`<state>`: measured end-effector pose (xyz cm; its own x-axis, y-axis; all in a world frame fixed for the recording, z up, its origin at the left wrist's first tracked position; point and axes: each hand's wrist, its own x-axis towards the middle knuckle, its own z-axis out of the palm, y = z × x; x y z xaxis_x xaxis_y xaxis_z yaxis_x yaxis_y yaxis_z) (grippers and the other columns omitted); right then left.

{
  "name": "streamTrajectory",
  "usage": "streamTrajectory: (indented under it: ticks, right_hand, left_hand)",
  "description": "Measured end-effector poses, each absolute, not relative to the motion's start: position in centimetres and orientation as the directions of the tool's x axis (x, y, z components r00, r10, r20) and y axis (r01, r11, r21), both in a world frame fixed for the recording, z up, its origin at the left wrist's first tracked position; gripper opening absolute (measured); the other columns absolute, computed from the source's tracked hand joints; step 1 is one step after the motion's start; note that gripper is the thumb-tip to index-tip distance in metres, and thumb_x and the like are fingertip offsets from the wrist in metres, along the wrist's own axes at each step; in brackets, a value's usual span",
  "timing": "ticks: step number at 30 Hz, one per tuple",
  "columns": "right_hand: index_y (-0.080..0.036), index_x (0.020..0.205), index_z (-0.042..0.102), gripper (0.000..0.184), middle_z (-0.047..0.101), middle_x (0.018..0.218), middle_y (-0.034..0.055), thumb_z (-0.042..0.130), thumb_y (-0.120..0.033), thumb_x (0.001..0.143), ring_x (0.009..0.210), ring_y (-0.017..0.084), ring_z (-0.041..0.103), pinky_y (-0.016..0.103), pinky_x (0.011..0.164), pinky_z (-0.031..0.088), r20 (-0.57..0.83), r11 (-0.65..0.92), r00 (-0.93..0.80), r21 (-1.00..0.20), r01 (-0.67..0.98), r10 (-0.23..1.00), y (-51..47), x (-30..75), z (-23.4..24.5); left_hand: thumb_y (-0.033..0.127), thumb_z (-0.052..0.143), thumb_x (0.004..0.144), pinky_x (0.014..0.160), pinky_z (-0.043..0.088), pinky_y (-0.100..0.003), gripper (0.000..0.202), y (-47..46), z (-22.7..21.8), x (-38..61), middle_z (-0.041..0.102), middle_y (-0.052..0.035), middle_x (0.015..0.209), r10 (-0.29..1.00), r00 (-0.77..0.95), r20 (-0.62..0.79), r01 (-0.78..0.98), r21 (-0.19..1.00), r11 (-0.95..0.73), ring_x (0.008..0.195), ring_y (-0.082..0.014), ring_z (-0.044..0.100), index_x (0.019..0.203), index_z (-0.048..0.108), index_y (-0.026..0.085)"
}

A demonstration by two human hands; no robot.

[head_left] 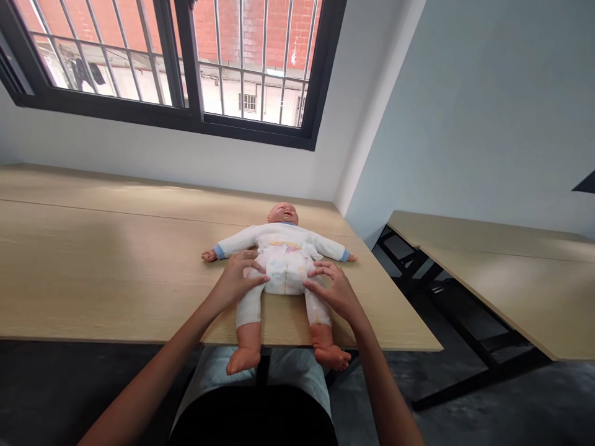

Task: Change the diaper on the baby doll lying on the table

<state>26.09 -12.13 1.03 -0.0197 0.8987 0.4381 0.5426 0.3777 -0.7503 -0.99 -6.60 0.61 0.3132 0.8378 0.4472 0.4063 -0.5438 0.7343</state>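
A baby doll (283,214) lies on its back on the wooden table, arms spread wide and bare feet reaching past the front edge. It wears a white long-sleeved outfit with blue cuffs and a coloured print on the chest. Around its hips is a white diaper (286,275). At the diaper's left side is my left hand (239,275), thumb and curved fingers apart, fingertips against its edge. My right hand (337,288) mirrors this on the other side, its thumb and fingers also apart by the doll's hip. Neither hand visibly grips anything.
The light wooden table (116,266) runs along the wall beneath a barred window (186,62). Its right corner ends near a second table (511,272) with dark metal legs, across a gap. My lap (251,396) is just below the front edge.
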Motion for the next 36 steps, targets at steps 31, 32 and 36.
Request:
streamTrajectory:
  ticks: [31, 32, 36]
  right_hand:
    - [-0.020, 0.092, 0.061, 0.029, 0.066, 0.111, 0.0153, 0.059, -0.049, 0.089, 0.109, 0.024, 0.065, 0.039, 0.101, 0.052, -0.096, -0.062, 0.148, -0.974, -0.220, 0.984, -6.3, 27.8, 1.0]
    - [-0.019, 0.088, 0.061, 0.030, 0.068, 0.104, 0.0151, 0.055, -0.048, 0.092, 0.102, 0.023, 0.067, 0.038, 0.097, 0.054, -0.180, -0.149, 0.104, -0.957, -0.251, 0.978, -5.2, 27.7, 1.3]
    - [-0.015, 0.083, 0.063, 0.040, 0.069, 0.087, 0.0118, 0.046, -0.047, 0.098, 0.091, 0.022, 0.070, 0.036, 0.090, 0.055, -0.292, -0.301, -0.075, -0.913, -0.277, 0.954, -1.8, 25.6, 1.9]
  left_hand:
    - [0.061, 0.068, 0.074, 0.093, 0.055, -0.040, 0.044, -1.5, 2.5, -2.7, 0.071, -0.0160, 0.104, 0.938, 0.289, -0.191, -0.077, 0.972, 0.222, 0.106, -0.0289, 0.066, 0.084, 0.066, 0.018]
    - [0.063, 0.067, 0.075, 0.091, 0.056, -0.040, 0.046, -0.7, 2.6, -2.2, 0.071, -0.0161, 0.099, 0.927, 0.318, -0.199, -0.042, 0.974, 0.224, 0.104, -0.0295, 0.067, 0.081, 0.066, 0.018]
    - [0.070, 0.063, 0.075, 0.084, 0.058, -0.044, 0.053, 1.2, 3.3, 0.6, 0.072, -0.0147, 0.086, 0.924, 0.369, -0.104, 0.029, 0.995, 0.100, 0.095, -0.0320, 0.069, 0.079, 0.065, 0.018]
